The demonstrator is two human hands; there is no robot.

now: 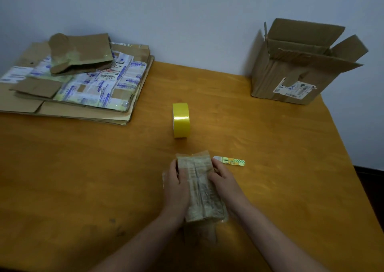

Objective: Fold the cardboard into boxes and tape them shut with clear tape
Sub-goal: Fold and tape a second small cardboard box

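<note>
A table (83, 178) is bearing flattened cardboard (87, 89) at upper left and an open box (291, 72) at upper right. At lower centre the left hand (176, 186) and right hand (225, 180) are clasping a small box (200, 188), fingers curled onto it; a tape roll (181, 119) is standing above.

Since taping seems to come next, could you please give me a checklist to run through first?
1. Small box steadied between left hand and right hand: ok.
2. Top flaps folded down: ok.
3. Flaps already taped: cannot tell.
4. Tape roll standing beyond the box: ok.
5. Cutter beside the right hand: ok.
6. A hand free for the tape: not ok, both hold the box.
</note>
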